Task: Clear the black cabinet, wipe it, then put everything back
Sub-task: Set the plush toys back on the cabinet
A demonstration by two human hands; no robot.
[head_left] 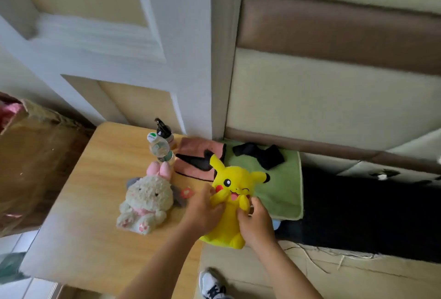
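Both my hands hold a yellow plush toy [235, 186] with black-tipped ears, upright between the wooden table and the black cabinet. My left hand [204, 211] grips its left side and my right hand [256, 222] grips its right side. The black cabinet [358, 215] lies to the right, with a green towel [279, 189] spread over its left end. A black cloth item [261, 154] lies on the towel's far part. A white fluffy bunny plush [145, 201] with a pink bow sits on the wooden table [83, 203].
On the table's far side stand a clear water bottle [160, 147] and a black-capped bottle [163, 129]. A pink cloth with black trim [198, 155] lies beside them. A small red heart item [186, 192] lies near the bunny. A white door stands behind, a padded wall to the right. My shoe [212, 284] is below.
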